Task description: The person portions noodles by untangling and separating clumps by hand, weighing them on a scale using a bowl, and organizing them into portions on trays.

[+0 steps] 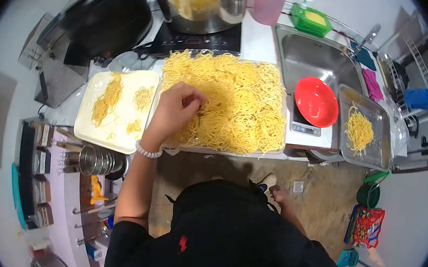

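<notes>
My left hand, with a white beaded bracelet at its wrist, is over the left part of a large tray spread with yellow noodles. Its fingers are curled together just above the noodles or touching them. What they pinch, if anything, is hidden. Low by my side hangs my right hand, away from the counter, fingers loosely curled and nothing visible in them. To the left of the noodle tray is a cream tray with a few small noodle portions. A red bowl rests on a digital scale at the right.
Behind the noodles, a steel pot stands on a black induction cooker. A black pot is at the back left. Right of the scale, a metal tray holds a noodle heap, below the sink. A pink pitcher stands at the back.
</notes>
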`<action>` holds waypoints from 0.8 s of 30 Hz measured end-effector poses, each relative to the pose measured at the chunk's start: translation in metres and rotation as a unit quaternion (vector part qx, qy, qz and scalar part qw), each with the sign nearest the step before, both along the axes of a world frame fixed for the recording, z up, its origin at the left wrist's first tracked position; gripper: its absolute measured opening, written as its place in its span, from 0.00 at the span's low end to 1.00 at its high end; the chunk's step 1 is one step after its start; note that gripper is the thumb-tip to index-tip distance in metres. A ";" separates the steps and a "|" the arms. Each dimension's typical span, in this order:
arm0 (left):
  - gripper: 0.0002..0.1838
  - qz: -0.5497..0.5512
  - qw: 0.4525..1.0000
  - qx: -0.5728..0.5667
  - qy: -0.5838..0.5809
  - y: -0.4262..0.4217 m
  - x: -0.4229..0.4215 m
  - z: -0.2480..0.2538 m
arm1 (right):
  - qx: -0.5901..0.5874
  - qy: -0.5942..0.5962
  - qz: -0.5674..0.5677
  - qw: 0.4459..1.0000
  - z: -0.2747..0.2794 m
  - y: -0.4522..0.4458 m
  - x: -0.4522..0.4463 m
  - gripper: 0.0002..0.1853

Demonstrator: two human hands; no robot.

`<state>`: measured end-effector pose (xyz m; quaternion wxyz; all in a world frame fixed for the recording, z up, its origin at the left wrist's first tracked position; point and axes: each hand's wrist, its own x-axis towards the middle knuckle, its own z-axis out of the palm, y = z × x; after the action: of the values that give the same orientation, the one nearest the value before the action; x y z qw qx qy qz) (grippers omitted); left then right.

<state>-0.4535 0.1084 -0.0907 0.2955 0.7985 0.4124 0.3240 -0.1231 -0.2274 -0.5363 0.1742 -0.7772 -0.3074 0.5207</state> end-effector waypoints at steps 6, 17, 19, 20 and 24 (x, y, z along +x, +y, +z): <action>0.07 0.001 0.998 0.057 -0.030 -0.021 0.025 0.040 | 0.134 -0.036 0.085 0.987 -0.049 -0.064 0.013 0.15; 0.08 -0.308 0.945 -0.105 -0.035 -0.107 0.154 0.023 | 0.206 0.333 -0.112 0.913 0.359 0.040 0.074 0.16; 0.08 -0.317 0.941 -0.113 -0.037 -0.117 0.177 0.018 | 0.287 0.155 -0.138 0.935 0.393 0.052 0.127 0.14; 0.08 -0.313 0.942 -0.118 -0.035 -0.123 0.187 0.018 | 0.281 0.022 -0.180 0.942 0.402 0.061 0.159 0.14; 0.08 -0.315 0.937 -0.146 -0.048 -0.146 0.235 0.023 | 0.378 -0.512 -0.148 0.757 0.359 0.108 0.267 0.16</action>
<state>-0.2189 -0.0375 -0.0679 0.5152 0.8190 0.1679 0.1889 0.1438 -0.1192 -0.1776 0.3456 -0.8345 -0.4035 -0.1460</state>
